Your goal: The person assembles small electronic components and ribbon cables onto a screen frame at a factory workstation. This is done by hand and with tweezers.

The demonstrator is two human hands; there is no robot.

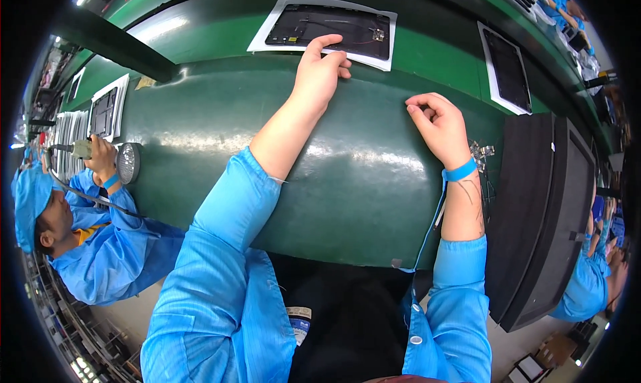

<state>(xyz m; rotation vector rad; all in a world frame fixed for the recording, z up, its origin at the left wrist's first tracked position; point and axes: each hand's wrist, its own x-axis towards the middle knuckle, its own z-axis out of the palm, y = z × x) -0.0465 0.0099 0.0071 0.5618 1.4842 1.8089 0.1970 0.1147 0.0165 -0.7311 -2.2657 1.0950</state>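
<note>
A flat black device housing, with thin wires and a small circuit board in it, lies on a white sheet beyond the work surface. My left hand is over the sheet's near edge, its index finger stretched toward the housing and the other fingers partly bent. Nothing shows in it. My right hand hovers above the green surface, thumb and index finger brought together, with no object visible between them. A blue wrist strap with a cord circles my right wrist. Small metal parts with dark wires lie beside that wrist.
Black foam-like blocks stand at the right edge of the green table. Another dark panel lies on a white sheet at the far right. A co-worker holds a tool at left, near a round grey object. A dark post rises at far left.
</note>
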